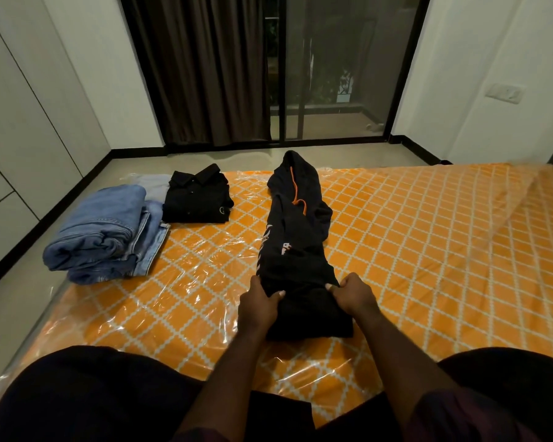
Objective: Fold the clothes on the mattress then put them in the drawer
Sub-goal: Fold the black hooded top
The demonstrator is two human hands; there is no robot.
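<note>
A black hoodie (296, 231) with orange drawstrings lies lengthwise on the orange, plastic-wrapped mattress (428, 250), folded into a narrow strip with its hood at the far end. Its near end is doubled over into a thick fold. My left hand (261, 303) grips the left edge of that fold. My right hand (353, 296) pinches the right edge of the same fold. Folded blue jeans (103, 231) are stacked at the mattress's left edge. A folded black collared shirt (197, 196) lies beside them, farther back.
White wardrobe doors (20, 122) line the left wall past a strip of grey floor (13, 298). A glass sliding door (332, 74) with a dark curtain (198, 68) stands ahead. My knees in dark trousers (77, 393) rest on the mattress's near edge.
</note>
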